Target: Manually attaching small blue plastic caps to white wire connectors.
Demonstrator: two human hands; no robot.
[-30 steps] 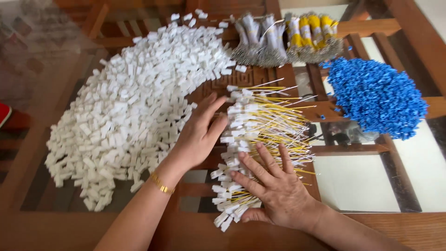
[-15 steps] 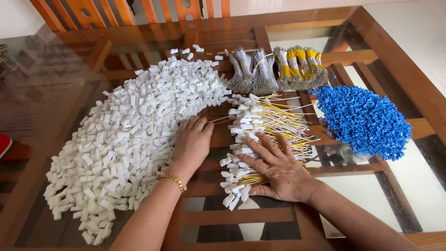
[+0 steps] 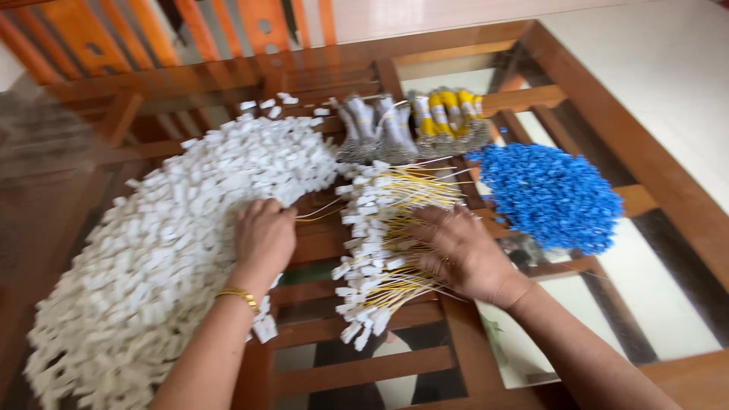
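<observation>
Yellow wires [image 3: 402, 228] tipped with small white plugs lie fanned in a loose bundle at the middle of the glass surface [image 3: 668, 99], just beside a broad heap of loose white plugs [image 3: 152, 250]. From the head view, our right hand [image 3: 463, 254] lies flat on the yellow strands with the fingers spread, pressing the bundle down rather than gripping it. Our left hand [image 3: 262, 235] rests at the edge of the white heap, fingers curled down into the pieces; we cannot tell whether they close on one. A thin gold bangle [image 3: 239, 296] sits on that wrist.

To do this well, we judge it best to keep the right palm steady so the strands stay parallel and the plug ends stay lined up, and to take pieces from the heap's near edge rather than dig in and scatter them.

No box, tray or bin shows. Everything lies in open piles on the glass: a mound of blue pieces [image 3: 554, 197] to the right, well apart from the white heap, and tied bunches of grey wires [image 3: 376, 129] and yellow wires [image 3: 448, 114] at the far side. The picture is somewhat blurred, so finer detail is unclear.
</observation>
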